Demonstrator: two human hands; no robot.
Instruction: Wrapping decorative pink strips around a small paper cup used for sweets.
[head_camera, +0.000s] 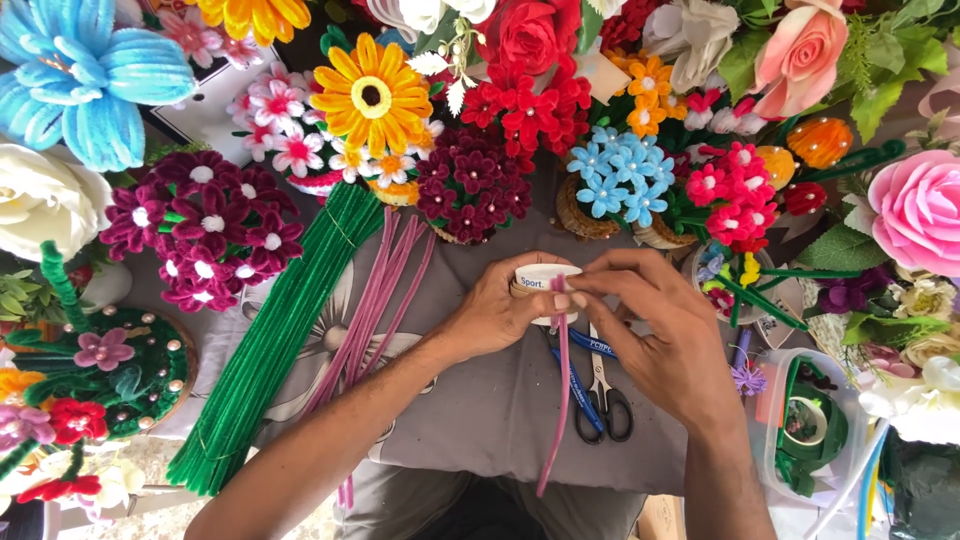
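My left hand (500, 315) grips a short white cylinder (535, 277) with a label, held above a grey cushion (480, 400). A pink pipe cleaner (560, 400) hangs down from the cylinder, its top end bent over the rim. My right hand (655, 335) pinches that top end against the cylinder with thumb and forefinger. Under my hands lie black-handled scissors (605, 400) and a blue pen (580, 385).
A thick bundle of green pipe cleaners (275, 335) and several loose pink ones (370, 310) lie at the left. Pots of pipe-cleaner flowers (470, 180) ring the far side. A clear tub with green tape (810, 425) stands at the right.
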